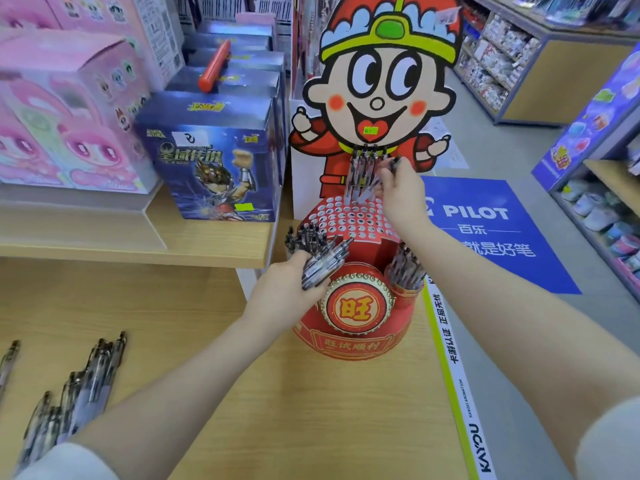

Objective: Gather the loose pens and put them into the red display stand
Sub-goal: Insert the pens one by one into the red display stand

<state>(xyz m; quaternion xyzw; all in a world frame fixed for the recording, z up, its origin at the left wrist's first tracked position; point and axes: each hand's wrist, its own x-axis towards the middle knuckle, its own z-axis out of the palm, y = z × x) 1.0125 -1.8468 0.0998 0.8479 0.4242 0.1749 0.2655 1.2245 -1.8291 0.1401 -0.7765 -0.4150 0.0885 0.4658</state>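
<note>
— What have the hands got?

— My left hand [289, 284] is wrapped round a bundle of pens [323, 261], pressed against the front left of the red display stand [360, 306]. My right hand [398, 192] is over the stand's perforated top [349, 218], fingers pinched on a single pen [393, 164] beside the few pens already standing in the back holes [362, 168].

— And the loose ones?

— More loose pens [86, 379] lie on the wooden table [311, 410] at the lower left, well apart from the stand. The stand's side cups [407, 268] hold pens too, under the cartoon cardboard figure [384, 74].
</note>
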